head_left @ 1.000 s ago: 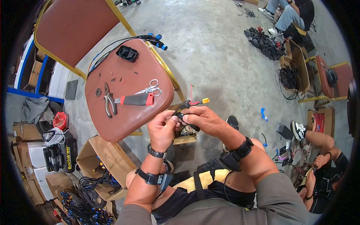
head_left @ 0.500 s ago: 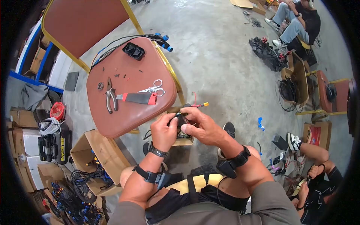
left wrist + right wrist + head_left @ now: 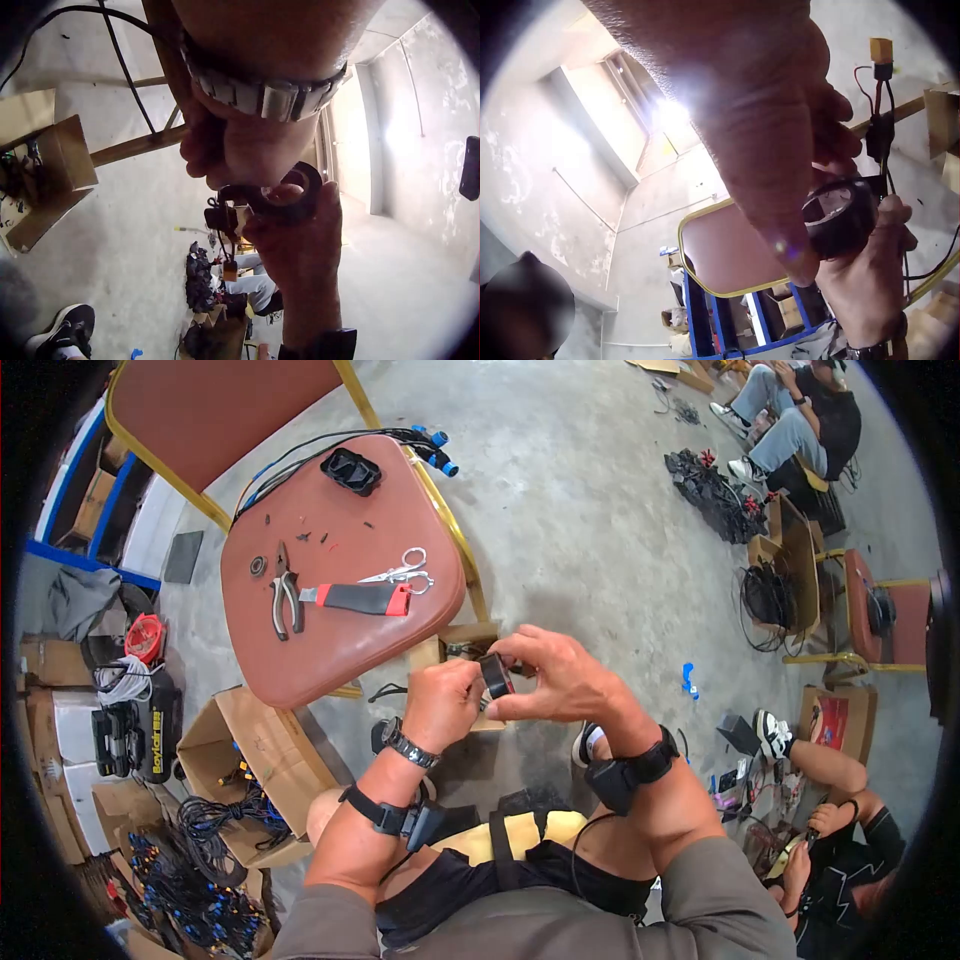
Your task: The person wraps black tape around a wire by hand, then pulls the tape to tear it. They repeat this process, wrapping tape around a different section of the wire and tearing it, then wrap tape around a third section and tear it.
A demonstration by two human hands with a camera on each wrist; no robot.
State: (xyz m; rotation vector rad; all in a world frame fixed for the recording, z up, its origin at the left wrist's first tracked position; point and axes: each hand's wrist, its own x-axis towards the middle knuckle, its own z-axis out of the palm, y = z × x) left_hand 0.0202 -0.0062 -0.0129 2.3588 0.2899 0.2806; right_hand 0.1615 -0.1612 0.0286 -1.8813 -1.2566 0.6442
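My right hand (image 3: pixel 565 678) holds a roll of black tape (image 3: pixel 847 225) between thumb and fingers. Close beside it, my left hand (image 3: pixel 442 705) has curled fingers and pinches a thin cable. In the right wrist view that cable carries a yellow connector (image 3: pixel 881 49) and a black wrapped section (image 3: pixel 880 136). A short dark strip of tape reaches from the roll toward the cable. In the head view, the left fingers mostly hide the cable. Both hands are just off the front corner of a brown chair seat (image 3: pixel 330 650).
On the seat lie pliers (image 3: pixel 285 595), a red-black utility knife (image 3: pixel 360 599), scissors (image 3: pixel 405 570) and a black plastic housing (image 3: pixel 351 471). A cardboard box (image 3: pixel 285 745) with cables stands at left. Another person (image 3: pixel 845 830) sits at right, and one (image 3: pixel 825 430) farther back.
The right hand has opened wider around the tape roll and shifted slightly right of the left hand. The yellow connector, earlier seen beyond the hands, is now hidden in the head view.
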